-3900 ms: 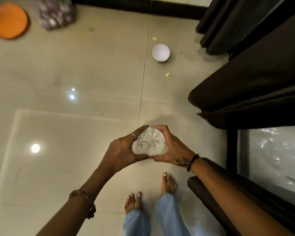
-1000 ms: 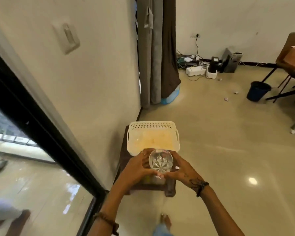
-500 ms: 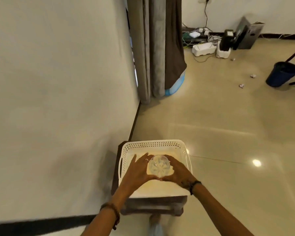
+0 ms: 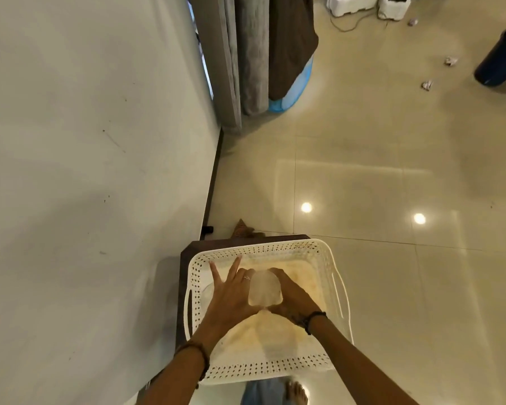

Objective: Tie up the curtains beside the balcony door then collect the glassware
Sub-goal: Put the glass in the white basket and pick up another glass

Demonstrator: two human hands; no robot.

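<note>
A clear cut-glass tumbler (image 4: 264, 289), blurred and pale, sits low inside a white plastic basket (image 4: 338, 290) with perforated walls and slot handles. The left hand (image 4: 231, 293) cups its left side with thumb and ringed finger, the other fingers splayed out straight; the right hand (image 4: 289, 296) curls round its right side. The basket rests on a dark wooden stool (image 4: 184, 276) near the pale wall (image 4: 94, 141). Farther off, grey and brown curtains (image 4: 260, 54) hang in heavy folds over the glossy beige tiled floor (image 4: 377, 171).
</note>
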